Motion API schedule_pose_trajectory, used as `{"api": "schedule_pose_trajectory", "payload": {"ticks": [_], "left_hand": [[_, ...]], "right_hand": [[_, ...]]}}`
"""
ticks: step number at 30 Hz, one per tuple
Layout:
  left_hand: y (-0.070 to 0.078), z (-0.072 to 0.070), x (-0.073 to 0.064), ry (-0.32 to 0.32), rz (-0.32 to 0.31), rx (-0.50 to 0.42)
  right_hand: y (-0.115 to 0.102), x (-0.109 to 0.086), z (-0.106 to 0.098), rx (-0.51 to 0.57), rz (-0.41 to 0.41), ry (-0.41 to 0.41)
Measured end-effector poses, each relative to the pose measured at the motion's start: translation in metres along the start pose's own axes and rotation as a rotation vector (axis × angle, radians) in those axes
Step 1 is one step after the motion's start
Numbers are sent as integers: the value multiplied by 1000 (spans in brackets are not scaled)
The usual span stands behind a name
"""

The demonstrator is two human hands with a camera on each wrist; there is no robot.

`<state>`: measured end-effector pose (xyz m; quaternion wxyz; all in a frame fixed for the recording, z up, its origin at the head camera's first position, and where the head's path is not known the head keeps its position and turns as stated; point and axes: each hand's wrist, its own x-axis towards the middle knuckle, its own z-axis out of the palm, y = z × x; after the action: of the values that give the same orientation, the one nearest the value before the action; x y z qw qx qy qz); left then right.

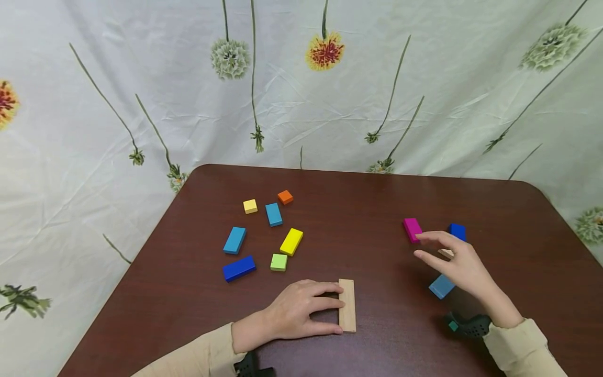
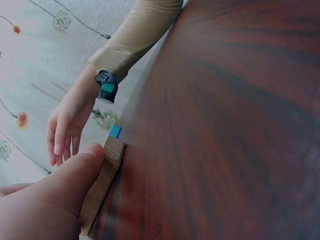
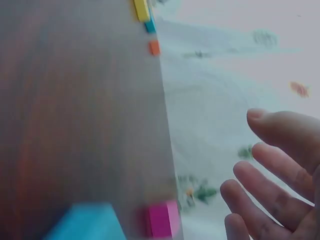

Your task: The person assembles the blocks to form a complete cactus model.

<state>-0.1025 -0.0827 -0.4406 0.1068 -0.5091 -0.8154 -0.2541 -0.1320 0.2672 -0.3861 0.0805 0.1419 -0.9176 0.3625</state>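
On the worktop's (image 1: 395, 345) left side lies a loose group: teal block (image 1: 234, 240), navy block (image 1: 239, 268), cream cube (image 1: 250, 206), sky block (image 1: 274, 214), lime cube (image 1: 279, 263), orange cube (image 1: 285, 197) and yellow bar (image 1: 291, 242). They sit apart, perhaps so each can be picked up singly, the lime cube just beside the yellow bar

Next, the left hand (image 1: 299, 310) reaches in from the near edge, fingers bent and spread from the thumb, tips against the left side of the plank (image 1: 347, 306). The plank lies lengthwise away from the person, near the middle; with no finger seen on its far side, the touch looks like steadying more than gripping

Further right are the magenta block (image 1: 412, 230), pale blue block (image 1: 442, 286), a mostly hidden wooden piece (image 1: 446, 253) and a blue block (image 1: 457, 231). Above them hangs the right hand (image 1: 460, 266), thumb and forefinger wide apart, holding nothing, probably kept loose to clear the blocks beneath
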Motion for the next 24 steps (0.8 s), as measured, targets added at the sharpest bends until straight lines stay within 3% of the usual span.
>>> {"api": "schedule_pose_trajectory", "payload": {"ticks": [8,15,24], "left_hand": [[0,0,0,7,5,10],[0,-1,0,3,-2,5],[-2,0,1,30,49,42]], "right_hand": [[19,-1,-25,-15,134,53],[38,-3,-30,-13,198,65],[61,-16,-24,20,129,53]]}}
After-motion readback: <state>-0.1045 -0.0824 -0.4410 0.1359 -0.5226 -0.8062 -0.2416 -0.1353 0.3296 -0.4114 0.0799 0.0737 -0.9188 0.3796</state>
